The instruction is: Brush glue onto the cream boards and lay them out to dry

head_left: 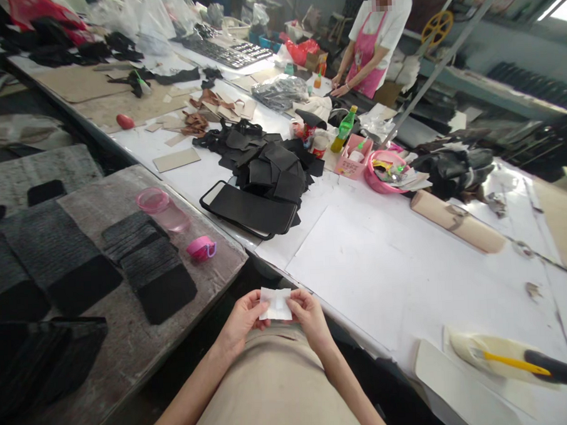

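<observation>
A small white piece of paper is stretched between my two hands, close to my body and just off the table edge. My left hand pinches its left side between thumb and fingers. On the opposite side, my right hand grips the paper the same way. Faint creases run across the sheet. Nearest on the left are a pink lid with a purple loop and a clear pink cup lying on its side.
Stacked black pieces cover the left bench. Ahead on the white table lie a heap of black cut pieces, a pink basket and a beige roll. A brush rests right. A person works across.
</observation>
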Motion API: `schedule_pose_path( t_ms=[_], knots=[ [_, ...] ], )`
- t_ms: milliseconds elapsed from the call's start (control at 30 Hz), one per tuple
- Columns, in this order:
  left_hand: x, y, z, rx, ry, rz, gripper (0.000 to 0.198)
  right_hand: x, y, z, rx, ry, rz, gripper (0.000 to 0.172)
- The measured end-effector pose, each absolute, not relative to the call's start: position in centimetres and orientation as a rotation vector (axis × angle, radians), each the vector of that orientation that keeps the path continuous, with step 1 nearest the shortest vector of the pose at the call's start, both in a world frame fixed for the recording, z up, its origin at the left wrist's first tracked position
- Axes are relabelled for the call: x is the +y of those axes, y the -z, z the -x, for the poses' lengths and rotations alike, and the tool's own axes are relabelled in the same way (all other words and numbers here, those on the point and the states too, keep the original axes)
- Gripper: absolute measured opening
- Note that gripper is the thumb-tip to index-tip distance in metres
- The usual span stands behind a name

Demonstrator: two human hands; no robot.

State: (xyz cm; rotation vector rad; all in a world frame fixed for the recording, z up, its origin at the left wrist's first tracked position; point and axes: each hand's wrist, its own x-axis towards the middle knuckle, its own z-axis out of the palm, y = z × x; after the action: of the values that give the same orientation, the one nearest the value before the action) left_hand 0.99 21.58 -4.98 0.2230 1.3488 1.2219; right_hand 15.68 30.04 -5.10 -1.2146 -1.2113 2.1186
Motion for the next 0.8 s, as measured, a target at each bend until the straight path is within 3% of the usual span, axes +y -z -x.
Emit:
schedule_pose_path(
  t_ms=[233, 567, 800],
  knots=[
    [21.4, 4.4, -0.9, 1.301, -1.241, -0.151, 0.023, 29.8, 4.6, -15.8, -1.237, -2.087, 1.224, 0.009],
    [21.2, 4.6, -0.8, 1.285, -1.236, -0.108, 0.030, 29.3, 4.8, -16.3, -1.275, -2.060, 1.159, 0.028],
    [21.0, 4.5, -0.6, 1.292, -1.249, -0.108, 0.032, 28.6, 5.7, -17.1, -1.561, -1.795, 1.040, 0.020]
  ],
)
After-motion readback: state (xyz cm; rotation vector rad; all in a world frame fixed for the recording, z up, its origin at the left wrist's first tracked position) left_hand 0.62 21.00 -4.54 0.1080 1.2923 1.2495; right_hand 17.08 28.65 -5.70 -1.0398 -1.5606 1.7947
